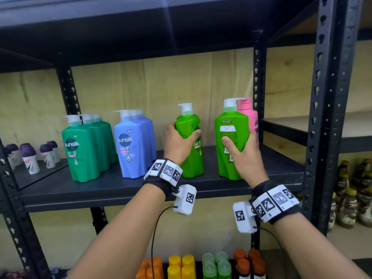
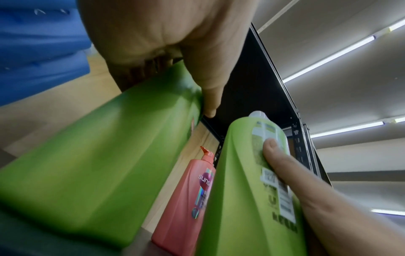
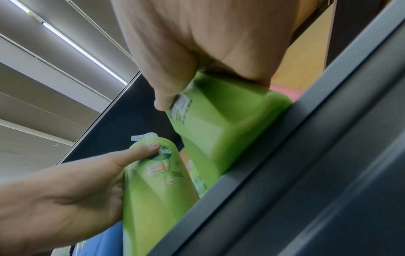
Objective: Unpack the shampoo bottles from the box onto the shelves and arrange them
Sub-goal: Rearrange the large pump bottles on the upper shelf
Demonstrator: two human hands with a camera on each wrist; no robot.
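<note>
Two light green shampoo bottles stand upright on the dark shelf (image 1: 120,188). My left hand (image 1: 178,143) grips the left green bottle (image 1: 190,125), thumb on its right side; the same bottle (image 2: 98,155) fills the left wrist view. My right hand (image 1: 244,156) grips the right green bottle (image 1: 231,125), its back label toward me, thumb across the label. In the right wrist view that bottle (image 3: 219,124) rests at the shelf's front lip (image 3: 285,173). A pink shampoo bottle (image 1: 250,115) stands right behind it, also seen as the pink bottle (image 2: 186,199).
A row of dark green bottles (image 1: 84,146) and a row of blue bottles (image 1: 132,143) stand further left on the shelf. Black uprights (image 1: 259,87) frame the bay. Small purple-capped bottles (image 1: 30,158) sit far left; coloured caps (image 1: 189,266) fill the shelf below.
</note>
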